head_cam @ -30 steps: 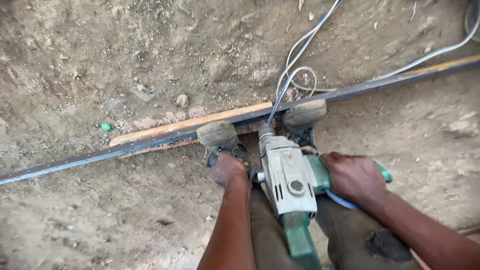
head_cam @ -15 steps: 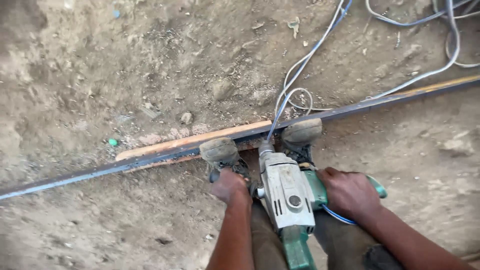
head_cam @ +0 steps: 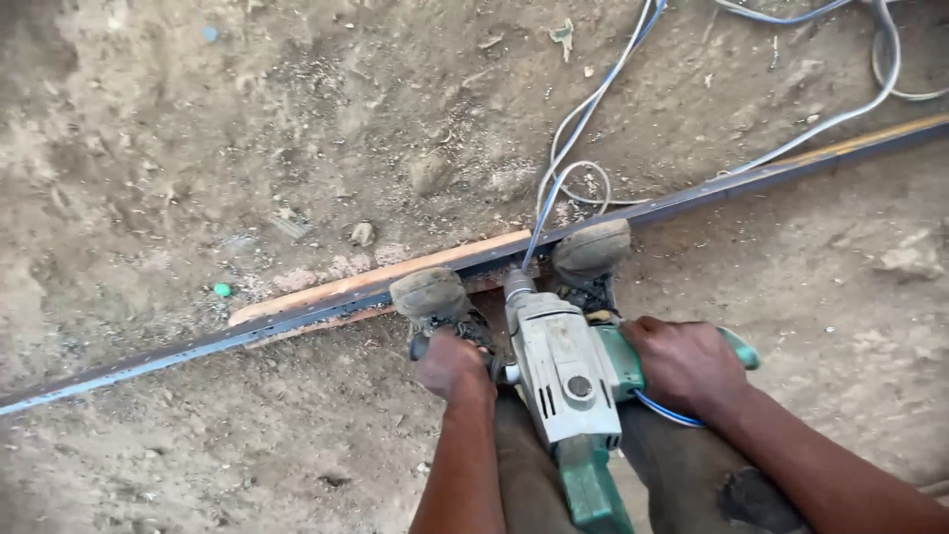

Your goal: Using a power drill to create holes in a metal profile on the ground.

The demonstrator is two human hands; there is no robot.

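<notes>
Left hand [head_cam: 450, 364] wrapped tight in a closed grip around the black side handle [head_cam: 423, 346] jutting from the drill's left flank. Right hand [head_cam: 685, 366] clamped shut over the green handle [head_cam: 739, 348] on the other side, with a loop of blue cord [head_cam: 664, 410] curling out just below the knuckles. Between the two fists, the grey-and-green power drill [head_cam: 565, 371], nose pointing down and away, chuck [head_cam: 518, 287] pressed right against the long dark metal bar [head_cam: 297, 314]. Dusty shoes planted on that bar, the left shoe [head_cam: 430, 295] and the right shoe [head_cam: 591, 250] flanking the chuck, toes just over the bar's edge. Underneath the bar at this spot, a pale wooden strip [head_cam: 395, 275] peeking out along its far side. Running diagonally across the whole view, low at the left and high at the right, the bar lying flat on bare, lumpy dirt ground [head_cam: 198, 148]. From the chuck area upward, pale grey cables [head_cam: 583, 109] snaking off toward the top right corner, one looped just beyond the bar. Off to the left, near the bar's far side, a small green cap [head_cam: 221, 290] sitting in the soil.
</notes>
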